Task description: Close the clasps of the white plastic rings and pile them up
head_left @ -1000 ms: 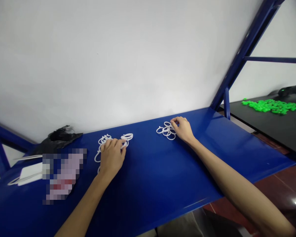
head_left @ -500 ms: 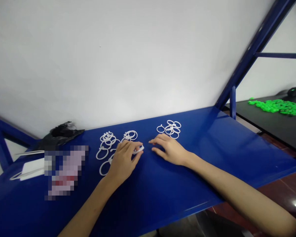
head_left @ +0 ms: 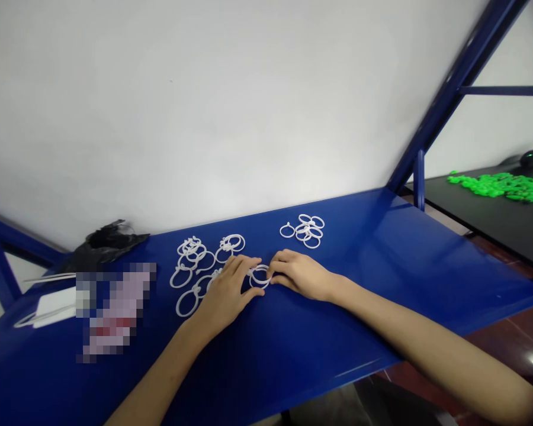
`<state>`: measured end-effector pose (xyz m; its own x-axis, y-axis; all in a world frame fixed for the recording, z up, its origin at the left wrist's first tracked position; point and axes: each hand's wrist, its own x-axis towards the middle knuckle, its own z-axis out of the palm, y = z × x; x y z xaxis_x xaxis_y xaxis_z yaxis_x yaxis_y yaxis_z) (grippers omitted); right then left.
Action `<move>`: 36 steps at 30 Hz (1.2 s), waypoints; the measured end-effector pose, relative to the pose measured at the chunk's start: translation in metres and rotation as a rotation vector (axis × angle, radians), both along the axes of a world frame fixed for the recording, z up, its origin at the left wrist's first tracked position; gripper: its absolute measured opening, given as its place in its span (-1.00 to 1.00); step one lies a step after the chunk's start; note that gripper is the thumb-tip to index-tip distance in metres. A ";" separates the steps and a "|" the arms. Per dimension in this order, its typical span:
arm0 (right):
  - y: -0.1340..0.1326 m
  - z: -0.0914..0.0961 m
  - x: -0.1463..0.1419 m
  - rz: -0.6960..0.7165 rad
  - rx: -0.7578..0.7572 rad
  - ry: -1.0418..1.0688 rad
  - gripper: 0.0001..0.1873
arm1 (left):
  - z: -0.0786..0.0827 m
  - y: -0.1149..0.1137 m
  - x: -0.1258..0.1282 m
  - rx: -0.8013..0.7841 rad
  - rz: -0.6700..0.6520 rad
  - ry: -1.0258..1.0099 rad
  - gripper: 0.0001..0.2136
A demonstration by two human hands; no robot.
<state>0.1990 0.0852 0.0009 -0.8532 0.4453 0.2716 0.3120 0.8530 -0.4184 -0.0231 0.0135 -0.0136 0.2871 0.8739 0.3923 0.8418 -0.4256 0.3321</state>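
Observation:
Between my two hands are thin white plastic rings [head_left: 259, 287], at least two, overlapping. My right hand [head_left: 299, 274] pinches their right edge between thumb and fingers. On their left side, my left hand [head_left: 225, 296] has its thumb and forefinger spread apart around them; whether its other fingers touch the rings is hidden. Beyond and beside my left hand lies a loose pile of similar white rings [head_left: 187, 303] with small knobs, partly covered by the hand. A smaller cluster of white rings [head_left: 310, 231] rests past my right hand.
The blue table [head_left: 359, 284] meets a white wall [head_left: 249, 106]. At left are a black plastic bag [head_left: 102, 245], a white flat object with a cable [head_left: 55, 305] and a blurred pinkish packet [head_left: 127, 302]. Green pieces [head_left: 501, 186] lie on a black table at right.
My right hand has closed on the rings' right edge. My left hand's thumb and forefinger have spread, and the rings it held edge-on now appear flatter between both hands.

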 end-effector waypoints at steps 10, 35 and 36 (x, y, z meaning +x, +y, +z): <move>-0.002 0.004 0.003 -0.086 -0.036 0.075 -0.88 | 0.010 0.000 -0.001 0.063 -0.009 -0.050 -0.79; -0.013 0.000 -0.002 0.043 -0.006 0.127 -0.74 | 0.005 -0.007 0.010 0.195 -0.068 -0.017 -0.77; -0.014 -0.001 -0.002 0.046 0.015 0.116 -0.73 | 0.004 -0.007 0.010 0.202 -0.057 -0.020 -0.77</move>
